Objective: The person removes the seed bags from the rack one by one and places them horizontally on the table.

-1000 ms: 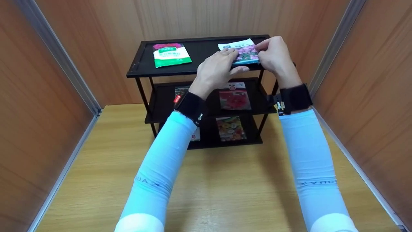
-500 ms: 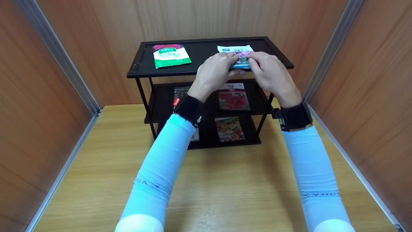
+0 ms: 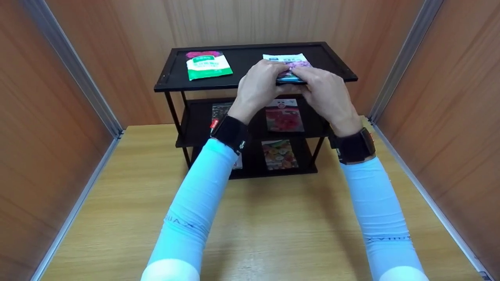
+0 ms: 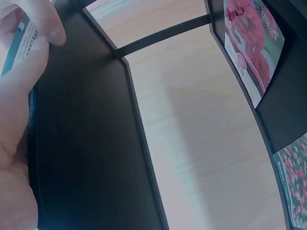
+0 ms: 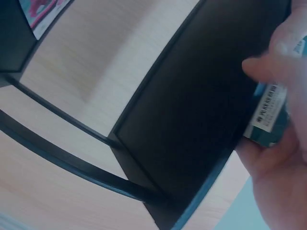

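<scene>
left hand: pinched the flower packet
right hand: gripped it too
step: seemingly squaring it near the front edge of the top shelf
next: probably called for even release

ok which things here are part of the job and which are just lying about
In the job:
left hand
right hand
purple-flower packet, held
black rack, probably

Just lying about:
green-and-white packet
red-flower packet
multicoloured packet
dark packet, partly hidden
white packet, mostly hidden
</scene>
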Demonstrator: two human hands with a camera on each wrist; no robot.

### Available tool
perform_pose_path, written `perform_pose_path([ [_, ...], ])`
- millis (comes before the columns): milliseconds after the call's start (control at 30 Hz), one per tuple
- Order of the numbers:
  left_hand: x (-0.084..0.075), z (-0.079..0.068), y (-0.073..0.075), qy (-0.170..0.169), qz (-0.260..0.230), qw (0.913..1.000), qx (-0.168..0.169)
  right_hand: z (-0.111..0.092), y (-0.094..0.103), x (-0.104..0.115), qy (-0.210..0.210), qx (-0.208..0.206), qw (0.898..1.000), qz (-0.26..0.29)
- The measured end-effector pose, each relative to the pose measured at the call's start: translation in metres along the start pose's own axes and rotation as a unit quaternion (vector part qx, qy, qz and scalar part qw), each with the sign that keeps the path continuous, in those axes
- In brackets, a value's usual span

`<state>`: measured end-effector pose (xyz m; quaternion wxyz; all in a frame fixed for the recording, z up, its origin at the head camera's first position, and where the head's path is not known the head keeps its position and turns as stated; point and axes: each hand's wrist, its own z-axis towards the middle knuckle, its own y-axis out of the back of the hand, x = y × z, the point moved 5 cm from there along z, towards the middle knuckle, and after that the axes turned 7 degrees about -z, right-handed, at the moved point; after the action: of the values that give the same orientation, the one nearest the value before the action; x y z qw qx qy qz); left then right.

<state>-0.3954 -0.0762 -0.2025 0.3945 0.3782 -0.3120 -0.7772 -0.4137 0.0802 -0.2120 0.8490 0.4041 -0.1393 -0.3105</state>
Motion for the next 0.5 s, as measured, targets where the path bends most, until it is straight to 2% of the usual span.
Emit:
perform_pose_path([
  [300, 0.001, -0.002, 0.0, -0.012, 0.016, 0.9997, -0.011, -0.009, 0.006, -0.001, -0.018, -0.048, 0.999, 0.01],
  [500, -0.004, -0.01, 0.001, -0.062, -0.008, 0.9974, -0.036, -0.016, 0.013, 0.005, -0.015, -0.06, 0.998, -0.002],
])
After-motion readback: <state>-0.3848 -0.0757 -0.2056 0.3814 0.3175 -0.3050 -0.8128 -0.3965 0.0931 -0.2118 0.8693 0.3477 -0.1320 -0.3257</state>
